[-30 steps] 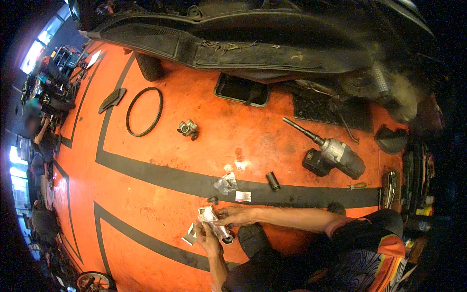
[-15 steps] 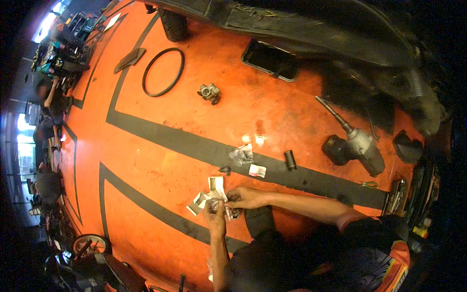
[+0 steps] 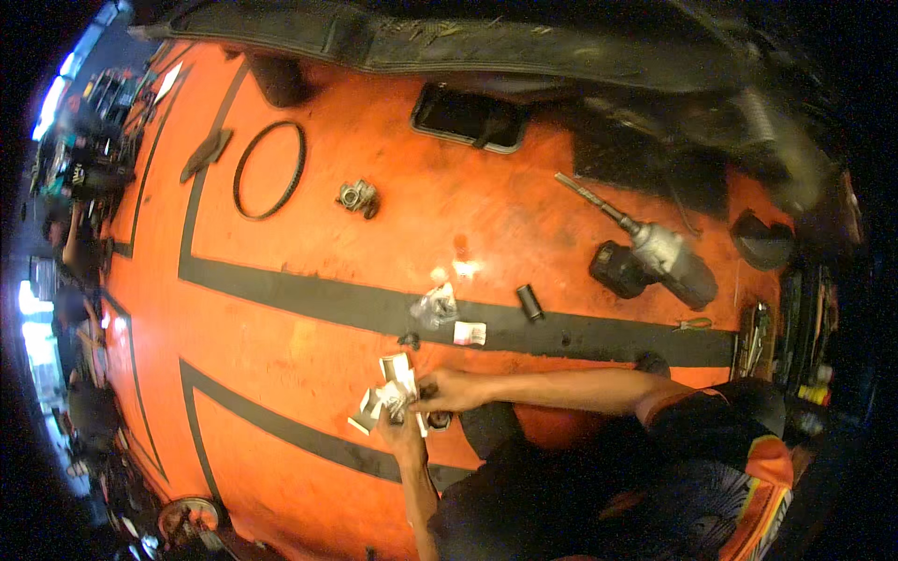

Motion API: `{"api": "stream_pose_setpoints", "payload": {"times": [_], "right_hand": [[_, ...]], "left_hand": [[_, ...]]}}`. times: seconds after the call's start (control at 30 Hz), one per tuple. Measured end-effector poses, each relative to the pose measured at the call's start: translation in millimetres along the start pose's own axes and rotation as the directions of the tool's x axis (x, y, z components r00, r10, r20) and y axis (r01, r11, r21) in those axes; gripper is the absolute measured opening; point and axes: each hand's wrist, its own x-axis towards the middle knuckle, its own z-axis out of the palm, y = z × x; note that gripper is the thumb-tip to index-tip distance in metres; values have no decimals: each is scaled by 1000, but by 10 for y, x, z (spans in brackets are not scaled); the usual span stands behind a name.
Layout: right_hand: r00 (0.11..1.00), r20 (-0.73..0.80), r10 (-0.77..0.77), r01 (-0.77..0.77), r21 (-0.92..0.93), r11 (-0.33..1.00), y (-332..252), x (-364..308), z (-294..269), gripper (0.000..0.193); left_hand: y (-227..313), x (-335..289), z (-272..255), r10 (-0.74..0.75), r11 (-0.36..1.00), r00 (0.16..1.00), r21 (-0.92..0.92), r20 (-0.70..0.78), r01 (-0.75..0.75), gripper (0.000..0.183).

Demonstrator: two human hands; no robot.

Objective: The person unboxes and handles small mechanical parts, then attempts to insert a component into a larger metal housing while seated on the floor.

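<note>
A small white cardboard box [image 3: 396,367] with its flaps spread is in my left hand [image 3: 400,432], whose fingers are closed around its lower part. Something shiny, perhaps see-through plastic, shows at the box's opening. Beside it, my right hand [image 3: 449,390] has its fingertips pinched together against the box; what they grip is hidden. Just beyond my hands, a small black part [image 3: 409,340] lies on the orange floor. A crumpled see-through plastic bag [image 3: 435,307] and a white and pink slip [image 3: 470,334] lie a little farther off.
A black cylinder [image 3: 529,302], a cordless impact wrench [image 3: 659,254] and a screwdriver [image 3: 693,324] lie to the right. Farther off are a carburetor [image 3: 355,196], a drive belt [image 3: 301,150] and a black tray [image 3: 468,117]. A long black seat-like thing [image 3: 524,42] spans the back. People and motorcycles line the left.
The whole view has shifted, so the floor things appear farther left. Both hands stay together at the box, which looks slightly turned between them.
</note>
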Motion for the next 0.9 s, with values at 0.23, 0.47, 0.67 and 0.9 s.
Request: {"api": "stream_pose_setpoints", "payload": {"times": [0.23, 0.47, 0.67, 0.9], "right_hand": [[995, -70, -75, 61, -185, 981, 18, 85, 43, 44], [958, -224, -177, 84, -371, 925, 153, 56, 244, 31], [954, -198, -224, 142, -361, 922, -166, 10, 269, 27], [981, 114, 159, -182, 232, 955, 73, 41, 12, 28]], "left_hand": [[150, -30, 15, 40, 996, 995, -80, -95, -48, 27], [154, -24, 23, 90, 983, 977, -139, -195, -118, 27], [233, -55, -179, -26, 995, 980, -98, -197, 7, 28], [89, -35, -65, -14, 1000, 981, 9, -192, 16, 21]]}}
